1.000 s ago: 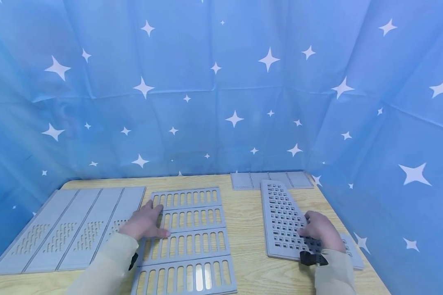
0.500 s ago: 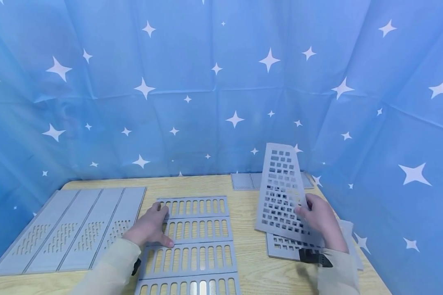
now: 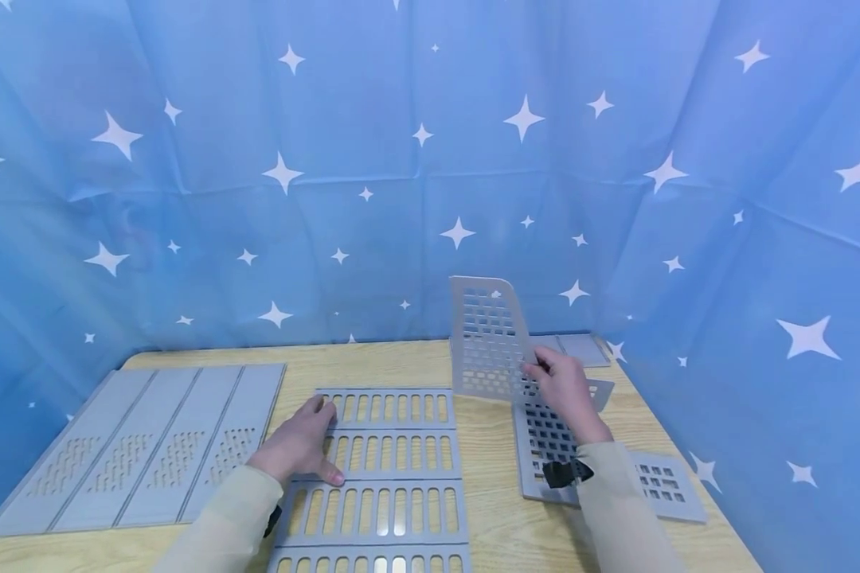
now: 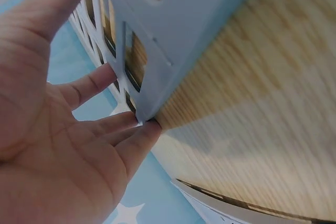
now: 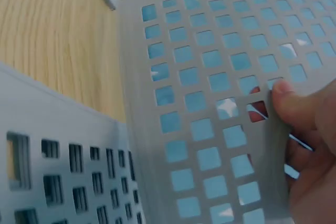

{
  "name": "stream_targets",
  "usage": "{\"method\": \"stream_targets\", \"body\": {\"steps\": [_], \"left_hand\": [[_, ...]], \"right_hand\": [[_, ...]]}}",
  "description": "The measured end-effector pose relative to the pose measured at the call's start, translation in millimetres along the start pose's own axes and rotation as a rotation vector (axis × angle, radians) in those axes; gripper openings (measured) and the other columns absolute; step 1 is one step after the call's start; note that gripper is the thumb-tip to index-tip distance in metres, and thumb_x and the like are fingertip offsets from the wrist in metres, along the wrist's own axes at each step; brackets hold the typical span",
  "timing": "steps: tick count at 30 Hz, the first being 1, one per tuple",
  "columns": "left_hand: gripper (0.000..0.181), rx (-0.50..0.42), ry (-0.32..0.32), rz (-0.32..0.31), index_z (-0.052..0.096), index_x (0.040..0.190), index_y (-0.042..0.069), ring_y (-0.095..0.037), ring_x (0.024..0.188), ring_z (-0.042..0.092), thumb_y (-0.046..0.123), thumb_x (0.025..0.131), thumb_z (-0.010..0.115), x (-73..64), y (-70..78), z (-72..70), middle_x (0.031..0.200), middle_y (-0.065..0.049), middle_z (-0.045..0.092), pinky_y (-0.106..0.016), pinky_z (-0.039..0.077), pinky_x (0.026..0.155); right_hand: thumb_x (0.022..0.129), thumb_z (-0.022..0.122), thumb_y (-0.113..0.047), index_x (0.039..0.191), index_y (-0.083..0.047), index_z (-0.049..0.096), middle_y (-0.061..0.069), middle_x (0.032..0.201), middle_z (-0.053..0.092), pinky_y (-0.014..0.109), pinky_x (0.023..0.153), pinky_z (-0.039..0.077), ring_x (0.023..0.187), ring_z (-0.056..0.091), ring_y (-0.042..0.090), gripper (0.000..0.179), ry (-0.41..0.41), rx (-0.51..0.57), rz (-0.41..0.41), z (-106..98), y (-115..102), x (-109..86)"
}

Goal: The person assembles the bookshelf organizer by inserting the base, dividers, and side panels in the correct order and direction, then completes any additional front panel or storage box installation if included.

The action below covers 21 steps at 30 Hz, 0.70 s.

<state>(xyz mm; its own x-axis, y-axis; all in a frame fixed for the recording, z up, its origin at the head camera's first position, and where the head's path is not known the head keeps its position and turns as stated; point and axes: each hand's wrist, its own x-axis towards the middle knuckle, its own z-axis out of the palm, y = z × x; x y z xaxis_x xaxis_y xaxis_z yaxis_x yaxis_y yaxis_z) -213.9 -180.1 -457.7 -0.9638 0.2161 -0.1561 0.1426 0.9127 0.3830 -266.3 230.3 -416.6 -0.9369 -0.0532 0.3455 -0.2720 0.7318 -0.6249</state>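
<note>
My right hand [image 3: 562, 386] pinches the right edge of a thin grey perforated panel [image 3: 459, 342], with the thumb on its face. The panel stands upright, raised over the table, one corner rounded. Rows of rectangular holes cover it in the right wrist view. Beneath and beside it lies a stack of similar perforated panels [image 3: 525, 469]. My left hand [image 3: 297, 442] rests at the left edge of a large grey slotted panel [image 3: 390, 481], thumb spread on it. The left wrist view shows extended fingers [image 4: 139, 142] touching the corner of that slotted panel.
On the left lies a wide grey panel [image 3: 165, 398] with grooves and small slanted holes. A narrow grooved panel [image 3: 580, 348] sits at the back right edge. Another perforated piece [image 3: 677, 509] lies at the right edge of the wooden table [image 3: 373, 362]. A blue starry curtain [image 3: 373, 223] hangs behind.
My right hand has lifted the perforated panel off the stack and carried it left. My left hand and the slotted panel have shifted slightly right and nearer.
</note>
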Motion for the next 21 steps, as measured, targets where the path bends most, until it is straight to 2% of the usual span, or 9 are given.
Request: {"method": "stream_targets", "body": {"steps": [6,8,13,17,21], "left_hand": [[0.100,0.002,0.018,0.020,0.059,0.128,0.005,-0.054,0.135,0.047,0.045,0.048,0.103,2.0,-1.3,0.7,0.157,-0.031,0.035,-0.061,0.049,0.103],[0.100,0.004,0.021,0.019,0.059,0.127,0.005,-0.054,0.134,0.048,0.046,0.047,0.103,1.5,-1.2,0.4,0.157,-0.031,0.036,-0.061,0.049,0.103],[0.102,0.007,0.019,0.008,0.058,0.129,0.006,-0.053,0.132,0.050,0.046,0.047,0.103,0.3,-0.3,0.5,0.157,-0.031,0.036,-0.061,0.050,0.102],[0.102,0.009,0.024,0.010,0.058,0.128,0.006,-0.053,0.129,0.053,0.047,0.046,0.102,0.3,-0.6,0.7,0.157,-0.030,0.036,-0.060,0.051,0.101],[0.102,0.011,0.025,0.014,0.058,0.129,0.006,-0.052,0.129,0.053,0.047,0.047,0.102,0.2,-1.2,0.7,0.156,-0.030,0.037,-0.060,0.050,0.101]], "right_hand": [[0.101,0.066,-0.008,0.086,-0.005,0.063,0.016,0.078,0.067,0.031,0.055,0.039,0.061,0.048,0.019,0.016,-0.023,0.003,-0.019,7,1,12.7],[0.101,0.067,-0.008,0.081,-0.005,0.059,0.014,0.072,0.061,0.031,0.055,0.038,0.059,0.045,0.020,0.021,-0.025,-0.001,-0.033,8,1,15.2],[0.100,0.068,-0.007,0.081,-0.006,0.060,0.011,0.069,0.059,0.029,0.054,0.037,0.057,0.041,0.018,0.021,-0.046,-0.002,-0.062,9,6,20.3],[0.100,0.068,-0.009,0.095,-0.003,0.072,0.015,0.079,0.069,0.030,0.054,0.037,0.057,0.042,0.017,0.009,-0.081,-0.001,-0.045,7,10,25.9],[0.099,0.069,-0.009,0.106,-0.003,0.077,0.016,0.083,0.073,0.031,0.054,0.036,0.056,0.039,0.017,0.012,-0.100,0.013,-0.050,9,11,32.2]]}}
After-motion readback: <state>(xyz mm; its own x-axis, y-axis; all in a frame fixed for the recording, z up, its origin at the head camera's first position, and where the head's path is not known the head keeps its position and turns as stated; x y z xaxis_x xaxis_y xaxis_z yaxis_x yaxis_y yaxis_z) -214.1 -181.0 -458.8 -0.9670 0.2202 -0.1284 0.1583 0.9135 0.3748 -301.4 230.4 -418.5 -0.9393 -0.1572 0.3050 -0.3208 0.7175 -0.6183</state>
